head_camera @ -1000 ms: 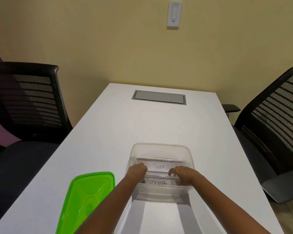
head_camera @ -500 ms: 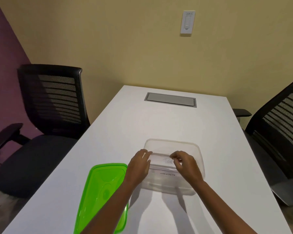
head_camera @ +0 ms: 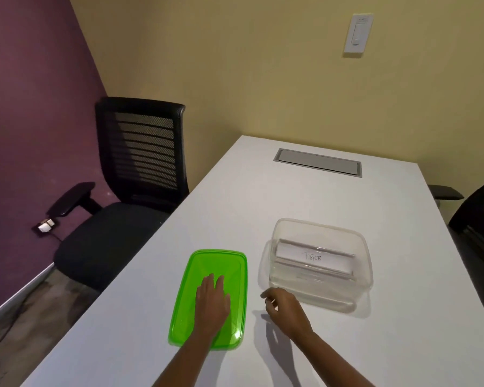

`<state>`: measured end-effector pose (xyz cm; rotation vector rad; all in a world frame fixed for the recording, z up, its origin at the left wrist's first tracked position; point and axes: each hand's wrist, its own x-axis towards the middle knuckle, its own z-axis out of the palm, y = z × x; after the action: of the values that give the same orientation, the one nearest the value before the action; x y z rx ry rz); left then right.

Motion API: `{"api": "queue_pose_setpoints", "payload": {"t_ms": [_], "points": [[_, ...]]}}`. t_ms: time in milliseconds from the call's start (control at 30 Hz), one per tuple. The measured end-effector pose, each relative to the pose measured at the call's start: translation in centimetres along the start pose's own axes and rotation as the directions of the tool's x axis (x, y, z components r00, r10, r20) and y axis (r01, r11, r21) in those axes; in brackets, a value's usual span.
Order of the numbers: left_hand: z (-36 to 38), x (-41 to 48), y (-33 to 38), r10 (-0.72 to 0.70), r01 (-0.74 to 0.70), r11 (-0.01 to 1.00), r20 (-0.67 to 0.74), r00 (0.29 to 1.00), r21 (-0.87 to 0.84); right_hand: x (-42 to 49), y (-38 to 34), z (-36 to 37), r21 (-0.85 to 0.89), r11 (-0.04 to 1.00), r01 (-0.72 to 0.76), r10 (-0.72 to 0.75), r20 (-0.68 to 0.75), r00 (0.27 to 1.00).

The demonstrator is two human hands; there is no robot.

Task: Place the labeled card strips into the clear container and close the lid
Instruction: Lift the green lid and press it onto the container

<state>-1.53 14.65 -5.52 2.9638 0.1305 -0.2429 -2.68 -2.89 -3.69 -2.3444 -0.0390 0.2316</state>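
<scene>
Head view: left hand (head_camera: 211, 301) flat on lid (head_camera: 236, 263); right hand (head_camera: 287, 308) apparently empty, beside container (head_camera: 363, 263).

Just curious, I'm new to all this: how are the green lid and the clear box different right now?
The lid is opaque green and shallow; the container is clear and deep. The left hand rests flat on the lid; the right hand hovers short of the container. Cards sit inside the container. Both are rounded rectangles lying on the table.
</scene>
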Motion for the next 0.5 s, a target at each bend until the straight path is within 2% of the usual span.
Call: {"api": "queue_pose_setpoints", "payload": {"t_ms": [100,200,500], "points": [[0.8,-1.2,-1.4,-0.058,0.06,0.998,0.131,0.99,-0.008,0.1,-0.5,2.0,0.005,0.99,-0.139,0.137,0.15,0.979],[1.2,-1.9,-2.3,-0.045,0.065,0.996,0.292,0.955,-0.061,0.1,-1.5,3.4,0.037,0.971,-0.235,0.219,0.239,0.946],[1.1,-2.3,-2.7,0.009,0.028,0.995,0.378,0.926,-0.095,1.0,-2.0,6.7,0.153,0.899,-0.41,0.384,0.178,0.906]]}}
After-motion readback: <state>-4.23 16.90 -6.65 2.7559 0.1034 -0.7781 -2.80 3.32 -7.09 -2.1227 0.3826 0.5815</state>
